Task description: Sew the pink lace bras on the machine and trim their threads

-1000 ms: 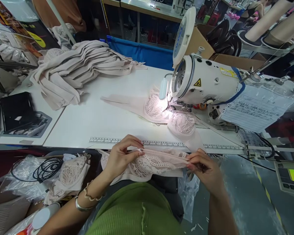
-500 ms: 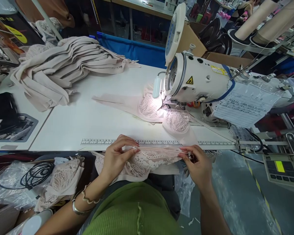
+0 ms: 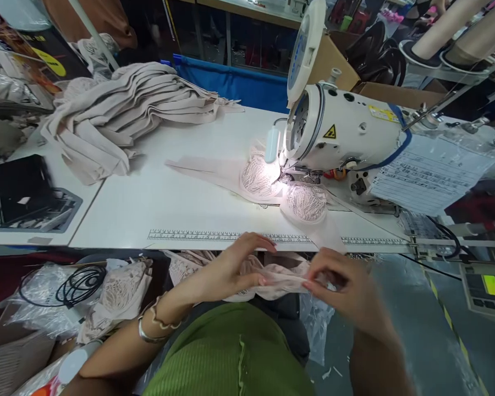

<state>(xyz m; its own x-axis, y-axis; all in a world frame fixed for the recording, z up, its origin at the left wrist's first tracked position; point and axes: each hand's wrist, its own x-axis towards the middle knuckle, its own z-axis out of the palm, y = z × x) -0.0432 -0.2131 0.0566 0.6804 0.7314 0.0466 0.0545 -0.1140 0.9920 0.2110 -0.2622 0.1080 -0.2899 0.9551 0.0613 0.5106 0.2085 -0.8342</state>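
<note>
Left hand (image 3: 226, 269) shifted rightward; lace fabric (image 3: 284, 279) crumpled

Toward the left of the surface (image 3: 121, 212) we see a grey tray (image 3: 76, 204), a black case (image 3: 22, 181) lying over part of it. Lower down, we have a coiled black cable (image 3: 80, 283) on clear plastic (image 3: 49, 322) and a white-lidded container (image 3: 73, 364). Beyond the surface we see blue cloth (image 3: 235, 82), then a cardboard box (image 3: 336, 61) holding glossy black items (image 3: 381, 58), and two large cones (image 3: 449, 27). At our right, striped tape (image 3: 451, 328) crosses the floor (image 3: 412, 335).
</note>
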